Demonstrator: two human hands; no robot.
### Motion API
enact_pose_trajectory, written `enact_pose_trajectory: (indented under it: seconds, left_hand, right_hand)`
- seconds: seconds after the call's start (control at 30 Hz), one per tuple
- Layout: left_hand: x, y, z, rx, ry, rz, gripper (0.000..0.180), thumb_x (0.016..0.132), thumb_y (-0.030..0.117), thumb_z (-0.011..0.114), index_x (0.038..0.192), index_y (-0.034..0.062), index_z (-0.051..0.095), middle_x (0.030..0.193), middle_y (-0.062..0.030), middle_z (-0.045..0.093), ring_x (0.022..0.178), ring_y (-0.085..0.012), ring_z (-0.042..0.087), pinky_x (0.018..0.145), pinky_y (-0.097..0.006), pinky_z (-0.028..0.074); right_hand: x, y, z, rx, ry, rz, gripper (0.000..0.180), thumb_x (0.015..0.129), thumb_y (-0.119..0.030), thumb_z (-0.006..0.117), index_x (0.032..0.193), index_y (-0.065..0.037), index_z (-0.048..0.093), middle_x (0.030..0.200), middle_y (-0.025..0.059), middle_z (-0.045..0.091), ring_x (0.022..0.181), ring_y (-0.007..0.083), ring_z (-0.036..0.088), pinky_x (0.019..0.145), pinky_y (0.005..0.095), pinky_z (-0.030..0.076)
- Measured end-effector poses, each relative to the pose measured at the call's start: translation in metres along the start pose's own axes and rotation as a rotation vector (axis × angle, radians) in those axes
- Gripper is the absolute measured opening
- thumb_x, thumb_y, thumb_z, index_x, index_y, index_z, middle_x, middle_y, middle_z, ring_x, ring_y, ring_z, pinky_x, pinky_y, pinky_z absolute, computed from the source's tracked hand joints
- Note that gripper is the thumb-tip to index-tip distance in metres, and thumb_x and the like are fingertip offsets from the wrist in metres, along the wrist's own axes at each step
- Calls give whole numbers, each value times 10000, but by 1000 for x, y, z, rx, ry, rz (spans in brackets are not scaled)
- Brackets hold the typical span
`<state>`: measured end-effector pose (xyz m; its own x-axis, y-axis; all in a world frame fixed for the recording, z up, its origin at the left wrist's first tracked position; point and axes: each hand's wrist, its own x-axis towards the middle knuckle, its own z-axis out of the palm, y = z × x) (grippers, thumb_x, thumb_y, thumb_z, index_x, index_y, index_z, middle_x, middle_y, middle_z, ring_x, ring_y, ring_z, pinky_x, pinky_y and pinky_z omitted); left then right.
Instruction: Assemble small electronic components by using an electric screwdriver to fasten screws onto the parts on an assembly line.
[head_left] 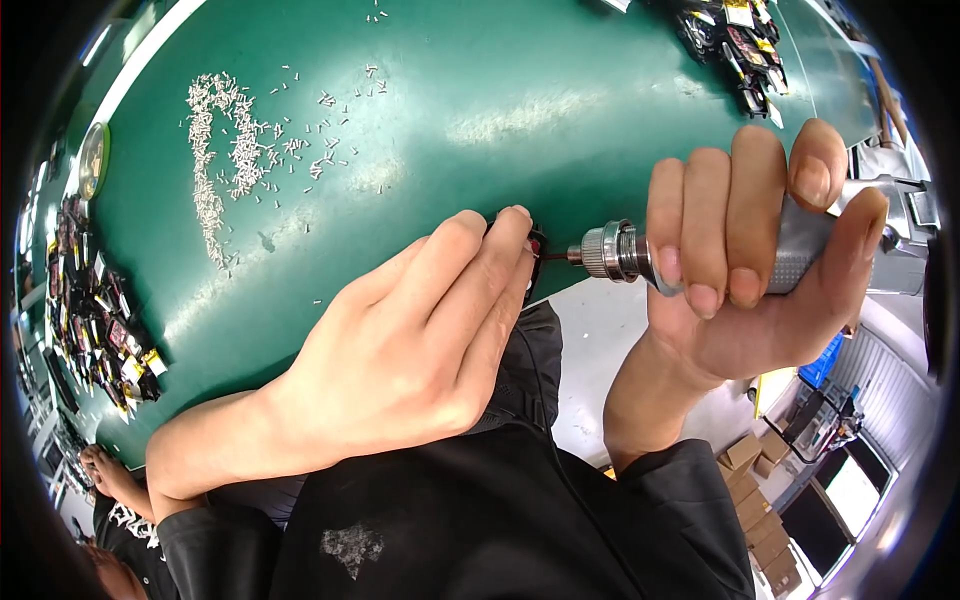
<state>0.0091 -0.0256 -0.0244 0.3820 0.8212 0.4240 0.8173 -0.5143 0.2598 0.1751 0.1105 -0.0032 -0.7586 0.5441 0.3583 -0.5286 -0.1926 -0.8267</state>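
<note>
At frame centre, my view shows the left hand (420, 340), fingers together, closed on a small black part (537, 268); rightward, the right hand (745, 250) wraps a power screwdriver (612, 250). Screwdriving seems underway; I'd keep the bit straight.

My work surface is a glossy green table (520, 170). Small silvery screws (201, 150) lie on its left half, massed in a looped band, with loose pieces scattered rightward. One heap of black, yellow and white parts (110, 335) lies at my left; a second heap (742, 50) lies at the far right. A round, green-rimmed object (94, 160) sits at the left edge.
</note>
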Motion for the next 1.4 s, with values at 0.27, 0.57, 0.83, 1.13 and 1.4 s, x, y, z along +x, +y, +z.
enact_pose_trajectory:
  seconds: [0.27, 0.57, 0.83, 1.13, 1.4]
  left_hand:
    - [2, 2, 0, -27, 11, -17, 417, 557, -32, 640, 952, -160, 597, 1052, -237, 597, 829, -291, 579, 628, -343, 525]
    - [0, 0, 2, 13, 24, 11, 421, 555, -35, 639, 955, -159, 601, 1059, -235, 601, 820, -288, 579, 627, -338, 526]
    - [-1, 1, 0, 9, 13, -5, 417, 552, -33, 635, 949, -160, 606, 1067, -237, 603, 812, -290, 580, 622, -337, 527]
    - [-2, -1, 4, 42, 44, 25, 399, 562, -35, 639, 941, -156, 605, 1059, -234, 608, 792, -287, 583, 601, -327, 527]
    - [-2, 0, 5, 13, 53, 12, 409, 553, -32, 633, 943, -153, 603, 1055, -233, 610, 794, -285, 583, 591, -326, 527]
  right_hand:
    - [0, -2, 2, 10, -26, -8, 389, 1005, -383, 290, 1058, -73, 518, 583, -5, 413, 469, 105, 406, 537, 271, 392]
    - [3, -3, 3, -3, -22, -20, 389, 1003, -378, 296, 1058, -72, 531, 581, -12, 413, 478, 96, 408, 536, 266, 388]
    - [3, -4, 1, -40, 34, -30, 369, 1000, -350, 310, 1038, -71, 549, 562, -25, 410, 460, 87, 393, 512, 256, 360]
    - [1, 3, -1, -4, 80, -52, 361, 997, -335, 328, 1017, -54, 554, 552, -25, 402, 451, 83, 384, 502, 248, 358]
    - [2, 3, 0, 29, 117, -47, 353, 995, -322, 335, 986, -46, 556, 552, -26, 406, 452, 84, 392, 506, 249, 375]
